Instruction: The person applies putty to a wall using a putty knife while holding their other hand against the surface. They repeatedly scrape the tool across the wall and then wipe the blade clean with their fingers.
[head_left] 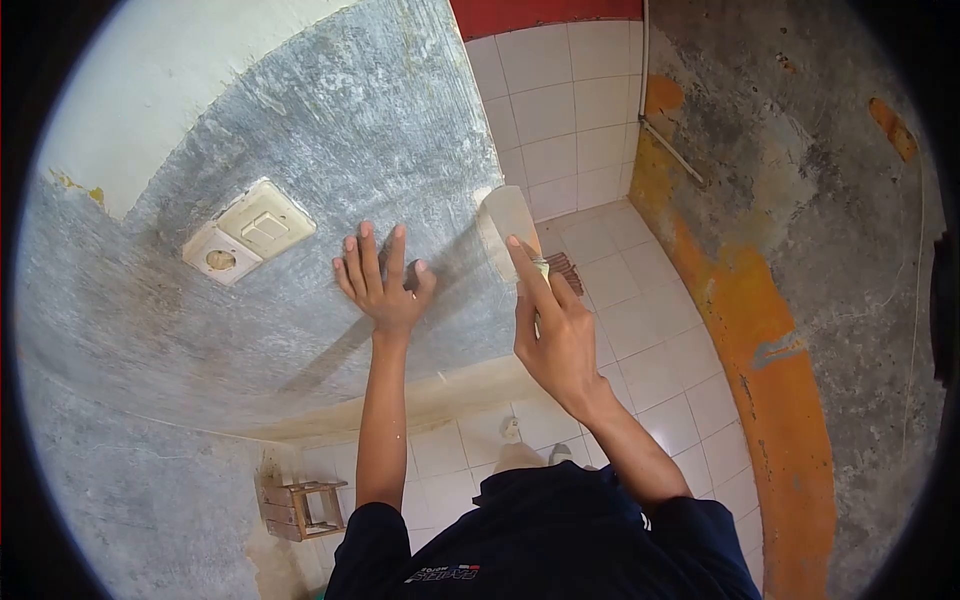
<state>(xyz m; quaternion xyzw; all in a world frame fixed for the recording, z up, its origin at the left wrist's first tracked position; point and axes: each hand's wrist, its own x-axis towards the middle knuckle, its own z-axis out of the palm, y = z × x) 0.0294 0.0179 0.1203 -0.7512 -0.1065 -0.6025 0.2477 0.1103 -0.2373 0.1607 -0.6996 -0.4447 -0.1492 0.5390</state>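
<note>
My left hand (382, 278) lies flat against a grey plastered wall (330, 130), fingers spread, holding nothing. My right hand (555, 335) grips a putty knife (507, 222) with a pale, plaster-smeared blade, index finger stretched along it. The blade rests at the wall's outer corner edge, to the right of my left hand. A cream switch and socket plate (248, 232) is mounted on the wall to the left of my left hand.
A white tiled floor (650, 330) lies below, with a dark drain grate (565, 270) behind the blade. A small wooden stool (303, 508) stands at the wall's foot. A worn orange and grey wall (790, 300) with a thin pipe (668, 140) stands right.
</note>
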